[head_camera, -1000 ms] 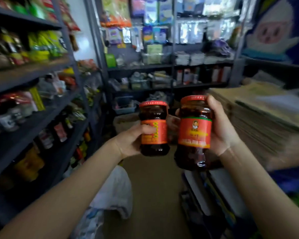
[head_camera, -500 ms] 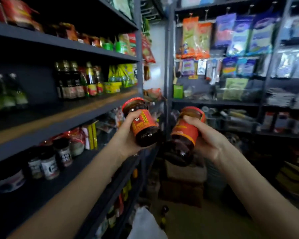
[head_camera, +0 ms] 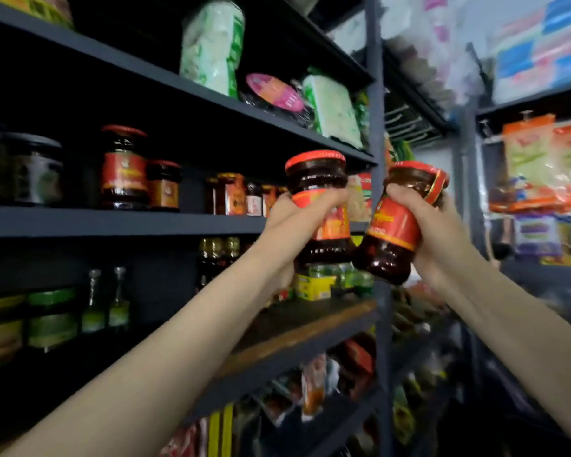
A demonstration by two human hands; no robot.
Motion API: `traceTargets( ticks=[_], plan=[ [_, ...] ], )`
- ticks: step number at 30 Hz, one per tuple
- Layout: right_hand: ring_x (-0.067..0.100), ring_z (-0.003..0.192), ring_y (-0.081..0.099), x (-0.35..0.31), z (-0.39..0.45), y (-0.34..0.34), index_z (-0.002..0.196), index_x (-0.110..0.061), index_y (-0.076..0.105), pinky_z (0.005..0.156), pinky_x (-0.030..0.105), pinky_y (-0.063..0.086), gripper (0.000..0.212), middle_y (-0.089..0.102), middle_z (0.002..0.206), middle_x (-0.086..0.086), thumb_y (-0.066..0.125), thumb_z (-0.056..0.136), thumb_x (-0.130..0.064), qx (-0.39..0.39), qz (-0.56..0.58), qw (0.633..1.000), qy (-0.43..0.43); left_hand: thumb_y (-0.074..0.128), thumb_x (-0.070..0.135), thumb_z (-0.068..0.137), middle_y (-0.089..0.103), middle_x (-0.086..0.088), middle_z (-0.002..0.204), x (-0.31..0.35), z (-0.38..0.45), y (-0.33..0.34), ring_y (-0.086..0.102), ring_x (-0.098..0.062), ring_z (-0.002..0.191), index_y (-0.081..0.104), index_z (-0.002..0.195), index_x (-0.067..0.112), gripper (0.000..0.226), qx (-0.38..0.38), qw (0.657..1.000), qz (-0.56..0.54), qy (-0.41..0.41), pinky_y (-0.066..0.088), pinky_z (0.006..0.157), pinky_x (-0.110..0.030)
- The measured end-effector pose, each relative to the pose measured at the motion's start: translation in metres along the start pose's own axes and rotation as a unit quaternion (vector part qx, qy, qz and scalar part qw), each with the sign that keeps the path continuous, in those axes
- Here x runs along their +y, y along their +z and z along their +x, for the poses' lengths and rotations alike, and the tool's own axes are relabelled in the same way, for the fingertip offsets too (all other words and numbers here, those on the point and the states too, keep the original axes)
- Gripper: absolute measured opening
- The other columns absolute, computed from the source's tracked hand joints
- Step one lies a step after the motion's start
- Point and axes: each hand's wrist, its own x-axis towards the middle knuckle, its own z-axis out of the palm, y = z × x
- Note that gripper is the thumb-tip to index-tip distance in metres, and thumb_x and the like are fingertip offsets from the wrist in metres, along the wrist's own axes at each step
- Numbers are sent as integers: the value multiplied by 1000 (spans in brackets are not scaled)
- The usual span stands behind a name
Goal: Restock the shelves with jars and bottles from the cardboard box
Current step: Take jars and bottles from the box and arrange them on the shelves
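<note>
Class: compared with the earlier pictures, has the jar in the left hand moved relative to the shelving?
Yes. The left-hand jar has risen along the shelving, from beside the wood-edged shelf to the jar shelf above.

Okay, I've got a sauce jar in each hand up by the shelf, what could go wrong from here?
1. The left jar and right jar sit very close at their bases; they may knock together.
2. The right jar is tilted in the right hand, so it might slip.
3. With the left hand full too, neither hand can clear a gap among the shelf jars.

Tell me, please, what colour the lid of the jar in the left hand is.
Red; the jar's lid shows best in the head view.
</note>
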Motion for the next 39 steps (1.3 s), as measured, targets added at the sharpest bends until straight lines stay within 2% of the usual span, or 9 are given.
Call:
traceTargets(
  ticks=[6,10,13,15,19,24,31,37,39],
  plan=[
    [9,98,63,8,105,27,117,-28,44,82,31,53,62,62,108,-6,82,68,-18,-133,-111,967,-189,77,38,64,69,-8,83,18,80,0,69,-20,66,64,103,8,51,168,984,63,12,57,63,-35],
    [9,110,51,16,147,47,128,-27,40,96,24,40,73,53,116,-10,82,68,-20,-268,-247,894,-260,67,26,80,64,-1,70,36,94,-26,62,-10,51,61,85,15,13,233,960,146,47,52,48,-21],
    [7,115,44,28,165,58,133,-25,37,95,21,33,76,47,118,-12,80,71,-20,-331,-274,858,-280,66,19,83,64,4,68,46,91,-58,62,-6,56,59,84,18,7,249,926,266,102,52,48,-18],
    [9,116,45,40,174,63,130,-30,38,95,23,34,73,48,120,-13,80,72,-21,-352,-266,856,-270,68,16,81,65,-2,78,49,89,-79,64,-10,66,61,90,15,11,233,915,315,96,55,55,-20],
    [10,115,49,63,181,75,131,-31,39,96,27,39,73,51,122,-10,80,72,-20,-348,-240,878,-226,78,24,71,67,-7,94,43,94,-110,66,-15,78,54,115,6,54,268,907,321,43,53,54,-22],
    [6,108,51,82,179,86,124,-31,40,90,17,40,70,52,111,-17,81,70,-15,-332,-172,902,-216,79,29,69,64,-17,110,30,118,-121,66,-22,88,47,122,2,68,295,909,295,1,54,58,-27],
    [-3,99,55,100,189,100,119,-35,44,85,17,45,64,57,107,-18,81,70,-17,-339,-165,910,-170,87,36,45,60,-17,114,8,145,-97,63,-29,99,31,133,1,110,321,900,293,-25,56,82,-47],
    [18,92,64,112,207,121,114,-21,54,77,34,53,48,65,108,6,78,73,-18,-298,-91,950,23,79,32,70,55,-14,125,-1,158,-91,55,-29,113,34,131,4,81,343,885,310,-54,48,95,-42],
    [22,94,63,120,210,123,108,-23,54,83,39,53,41,64,109,8,77,74,-18,-289,-73,952,65,76,33,75,49,-11,132,-1,159,-91,49,-27,120,29,136,5,82,340,877,333,-65,44,98,-36]
  ],
)
